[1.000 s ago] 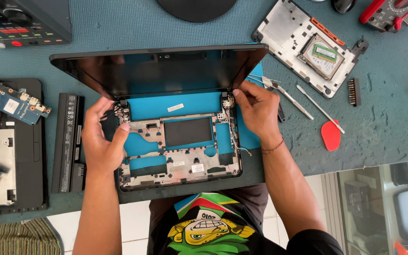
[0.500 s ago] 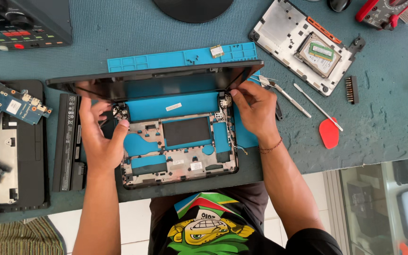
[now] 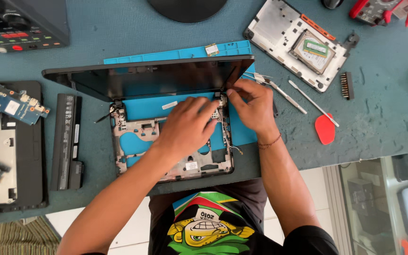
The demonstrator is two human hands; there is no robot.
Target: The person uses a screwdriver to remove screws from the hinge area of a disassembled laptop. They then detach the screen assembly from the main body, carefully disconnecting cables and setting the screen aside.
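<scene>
Shifting across since a moment ago, the left hand [image 3: 187, 127] is now pressed flat on the laptop base [image 3: 133, 137] by the right hinge [image 3: 222, 98], nothing gripped; the hinge is pinched by right-hand fingers [image 3: 234, 93], screen [image 3: 157, 78] lowered over the worktop [image 3: 378, 118].

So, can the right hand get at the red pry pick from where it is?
Probably yes: the right hand is at the hinge, the red pry pick lies uncovered on the mat to its right, with nothing between them.
</scene>
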